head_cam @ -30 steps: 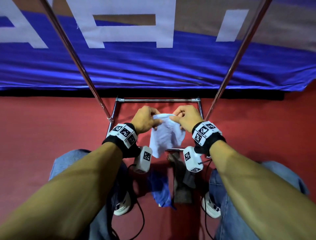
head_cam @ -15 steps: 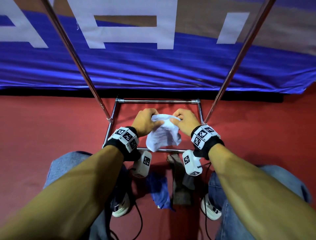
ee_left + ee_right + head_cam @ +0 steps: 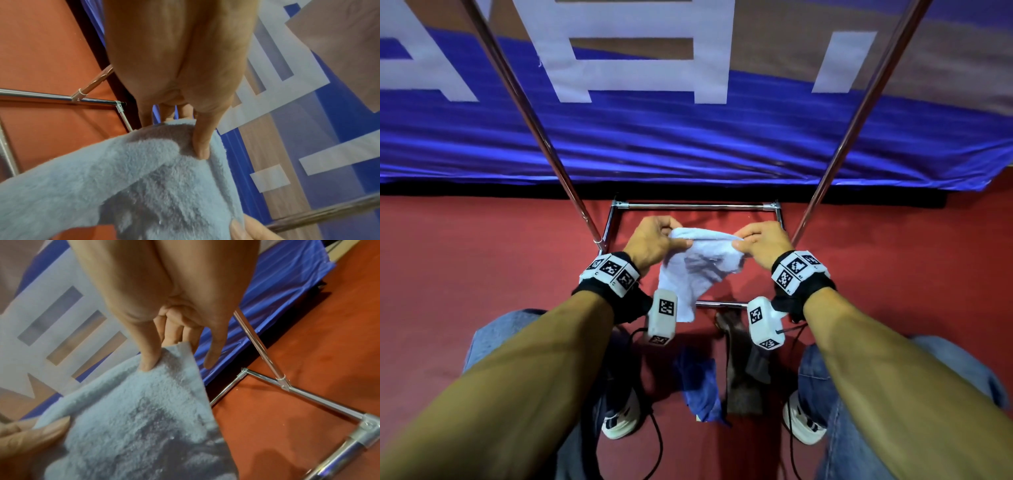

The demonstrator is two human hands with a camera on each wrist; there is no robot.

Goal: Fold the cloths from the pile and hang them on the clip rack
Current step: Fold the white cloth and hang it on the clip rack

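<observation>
A pale blue fluffy cloth (image 3: 698, 270) hangs in the air between both hands, above the rack's floor frame. My left hand (image 3: 657, 240) pinches its top left edge, thumb pressed on the cloth (image 3: 144, 170) in the left wrist view. My right hand (image 3: 760, 241) pinches the top right corner, thumb on the cloth (image 3: 133, 402), fingers behind it. The cloth's lower part droops crumpled toward the left. On the floor between my feet lie a dark blue cloth (image 3: 700, 387) and a grey-brown cloth (image 3: 743, 373). The rack's clips are out of view.
Two chrome rack uprights (image 3: 530, 120) (image 3: 859, 113) rise on either side of my hands from a rectangular chrome base frame (image 3: 695, 206) on the red floor (image 3: 482, 267). A blue banner (image 3: 688, 144) with white letters hangs behind. Cables trail by my shoes (image 3: 619, 418).
My hands have moved apart, stretching the cloth's top edge wider between them. The view has tilted slightly downward.
</observation>
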